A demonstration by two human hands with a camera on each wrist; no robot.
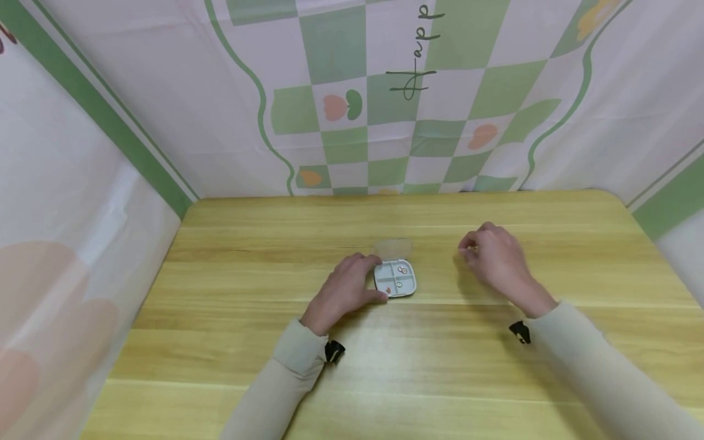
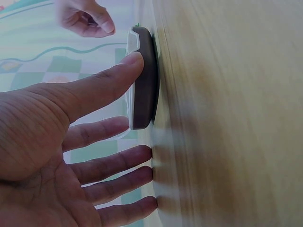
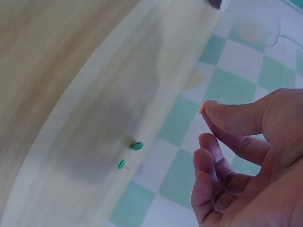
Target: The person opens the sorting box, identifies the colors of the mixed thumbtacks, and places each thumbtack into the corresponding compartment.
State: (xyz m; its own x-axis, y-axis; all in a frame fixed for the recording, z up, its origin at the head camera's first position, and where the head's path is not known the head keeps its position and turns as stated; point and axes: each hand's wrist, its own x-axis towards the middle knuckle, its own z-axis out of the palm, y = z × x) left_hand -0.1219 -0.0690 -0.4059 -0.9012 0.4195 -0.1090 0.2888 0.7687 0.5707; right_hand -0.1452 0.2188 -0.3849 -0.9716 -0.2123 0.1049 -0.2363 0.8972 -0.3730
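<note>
Left hand (image 1: 346, 284) steadies the pill case (image 1: 385, 271) between thumb on the near edge and index finger on the far edge; other fingers spread, tips down on the surface (image 1: 264, 403). Right hand (image 1: 499, 260) is off to the right of the case, above the surface, thumb and index finger pinched nearly together on a tiny orange piece (image 3: 202, 109), other fingers loosely bent. Case sits mid-surface, lid (image 1: 393, 248) swung back on the far side.

Risks: orange piece is held only at the very fingertips, so a loose pinch or a small twist could drop it. A careless release could land it in the wrong compartment or against a divider. Left grip is light, on the left end only; a nudge could slide or tip the case and mix the contents. A low pass of the right hand could scatter the small green-edged rings (image 3: 137, 145) on the surface below it.

Materials: case looks like hard plastic, rounded square, pale four-part tray over a dark, smooth base. Lid thin and see-through. Small ring-like bits (image 1: 403, 269) in the far right compartment, one in the near right, a reddish piece (image 1: 388, 290) near left; far left looks bare. Surface smooth, yellowish wood grain. Curtain (image 1: 341, 49) behind is soft printed cloth, green checks.
</note>
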